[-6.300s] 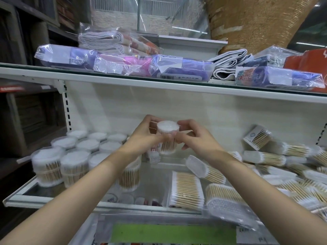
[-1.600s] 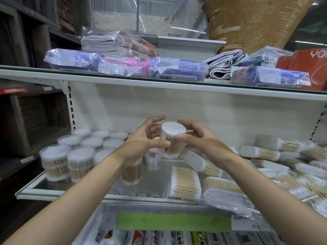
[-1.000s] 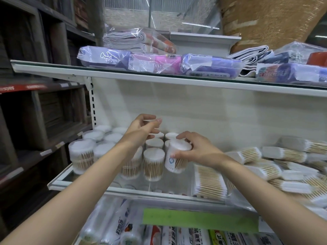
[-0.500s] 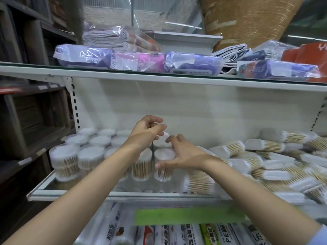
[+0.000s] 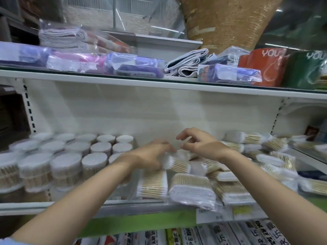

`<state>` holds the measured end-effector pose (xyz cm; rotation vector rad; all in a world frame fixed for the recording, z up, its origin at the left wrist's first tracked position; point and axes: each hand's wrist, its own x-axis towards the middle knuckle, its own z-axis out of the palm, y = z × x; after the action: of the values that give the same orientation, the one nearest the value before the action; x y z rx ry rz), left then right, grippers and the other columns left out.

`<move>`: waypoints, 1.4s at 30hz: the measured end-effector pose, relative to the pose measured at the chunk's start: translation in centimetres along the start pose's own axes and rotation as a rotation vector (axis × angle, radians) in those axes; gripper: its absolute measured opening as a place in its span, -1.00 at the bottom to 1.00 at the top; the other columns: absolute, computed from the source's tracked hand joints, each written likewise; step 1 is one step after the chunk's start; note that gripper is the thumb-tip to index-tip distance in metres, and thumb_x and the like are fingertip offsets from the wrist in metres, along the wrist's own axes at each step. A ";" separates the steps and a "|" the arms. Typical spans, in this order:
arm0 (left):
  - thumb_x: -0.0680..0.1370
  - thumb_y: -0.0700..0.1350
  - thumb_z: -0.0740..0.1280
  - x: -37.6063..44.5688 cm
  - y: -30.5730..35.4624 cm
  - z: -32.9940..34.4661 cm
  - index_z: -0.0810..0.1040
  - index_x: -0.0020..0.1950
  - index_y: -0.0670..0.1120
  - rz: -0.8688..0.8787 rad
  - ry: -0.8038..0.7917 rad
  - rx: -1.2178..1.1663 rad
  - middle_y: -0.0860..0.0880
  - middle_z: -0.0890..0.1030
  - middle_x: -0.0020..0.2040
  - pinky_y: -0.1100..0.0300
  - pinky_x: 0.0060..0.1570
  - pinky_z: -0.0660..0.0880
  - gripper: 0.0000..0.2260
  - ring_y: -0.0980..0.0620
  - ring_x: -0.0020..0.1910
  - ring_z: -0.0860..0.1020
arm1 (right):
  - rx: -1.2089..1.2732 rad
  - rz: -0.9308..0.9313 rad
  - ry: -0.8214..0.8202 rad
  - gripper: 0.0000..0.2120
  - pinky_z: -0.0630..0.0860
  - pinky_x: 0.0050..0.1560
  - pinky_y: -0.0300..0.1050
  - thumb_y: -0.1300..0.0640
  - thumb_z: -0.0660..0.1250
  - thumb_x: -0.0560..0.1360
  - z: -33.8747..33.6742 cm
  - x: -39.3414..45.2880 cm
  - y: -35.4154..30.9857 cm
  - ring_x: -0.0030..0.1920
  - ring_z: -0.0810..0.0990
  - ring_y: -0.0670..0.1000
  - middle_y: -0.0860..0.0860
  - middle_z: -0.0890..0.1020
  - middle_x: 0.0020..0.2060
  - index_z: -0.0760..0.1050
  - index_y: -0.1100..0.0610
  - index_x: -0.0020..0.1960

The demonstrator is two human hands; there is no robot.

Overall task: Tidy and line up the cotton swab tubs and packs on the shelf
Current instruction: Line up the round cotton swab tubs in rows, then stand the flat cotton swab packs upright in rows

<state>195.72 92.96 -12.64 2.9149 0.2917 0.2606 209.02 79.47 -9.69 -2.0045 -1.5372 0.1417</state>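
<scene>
I've set the tub I was holding down among the upright tubs (image 5: 99,156) on the shelf's (image 5: 53,206) left side. Both hands have moved right over the jumbled flat packs (image 5: 192,190): left hand (image 5: 152,156) blurred, grip unclear; right hand (image 5: 201,145) loosely curled, empty. Packs come next, I judge.

Upper right of frame: white lettering "YOU" legible on the orange pack (image 5: 261,66) and again on the adjacent green pack (image 5: 307,68). Bottom edge: packets (image 5: 187,236) carry print, one reading "PE"; the remainder is blurred and unreadable.
</scene>
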 end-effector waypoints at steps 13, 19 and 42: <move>0.50 -0.10 0.39 0.1 1.5 -1.2 0.49 0.13 -0.04 -0.040 0.409 -0.515 0.05 0.57 0.03 0.20 0.03 0.53 -0.77 0.07 0.03 0.56 | 0.216 -0.057 -0.064 -0.72 0.59 0.01 -0.04 0.11 0.42 0.45 0.2 -0.1 2.2 -0.02 0.64 0.00 0.03 0.65 -0.03 0.51 0.12 0.14; 0.56 -0.02 0.27 -0.6 1.6 -1.4 0.48 0.08 -0.09 -0.229 0.630 -1.031 -0.05 0.59 0.06 0.14 0.07 0.51 -0.82 0.02 0.05 0.57 | 0.846 0.056 -0.052 -0.86 0.59 -0.03 -0.01 0.25 0.27 0.51 -0.2 -0.4 2.8 -0.11 0.66 0.00 0.04 0.70 -0.12 0.56 0.13 0.01; 0.45 0.18 0.33 3.8 5.6 3.9 0.50 0.22 -0.14 -0.233 0.601 -1.418 -0.14 0.62 0.13 -0.03 0.16 0.52 -0.51 -0.06 0.12 0.60 | 0.987 -0.084 0.091 -0.70 0.45 0.16 -0.10 -0.08 0.17 0.52 1.5 0.1 5.9 0.12 0.53 -0.09 -0.03 0.61 0.08 0.65 -0.03 0.00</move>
<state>201.10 87.64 -14.61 1.3531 0.3239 0.8576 213.38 79.24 -13.89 -1.1368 -1.1386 0.6274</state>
